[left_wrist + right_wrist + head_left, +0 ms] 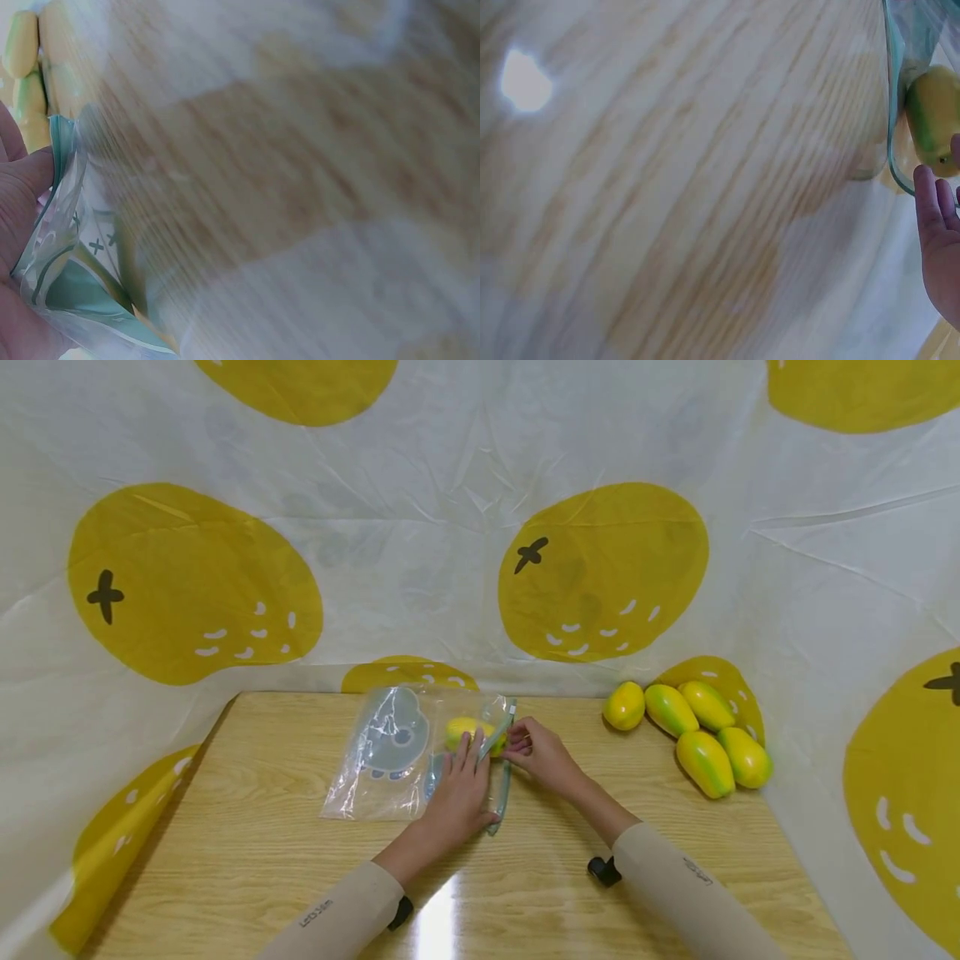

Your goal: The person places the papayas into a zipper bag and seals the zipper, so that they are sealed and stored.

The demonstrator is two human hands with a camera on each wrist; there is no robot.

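A clear zip bag [412, 793] with a pale blue-green printed figure lies flat on the table, its green-edged mouth facing right and parted. Inside, near the mouth, is a yellow-green mango [462, 728], its end also visible in the right wrist view [932, 124]. My left hand [456, 793] lies over the bag and holds the upper edge of its mouth; the left wrist view shows the thumb side [22, 187] against that edge. At the mouth, my right hand [543, 756] has its fingers extended by the mango's end. Whether they touch it is hard to tell.
Several more mangoes [703, 764] lie grouped at the right back of the wooden table [262, 860]. A white cloth with yellow fruit prints [405, 585] hangs behind and along both sides.
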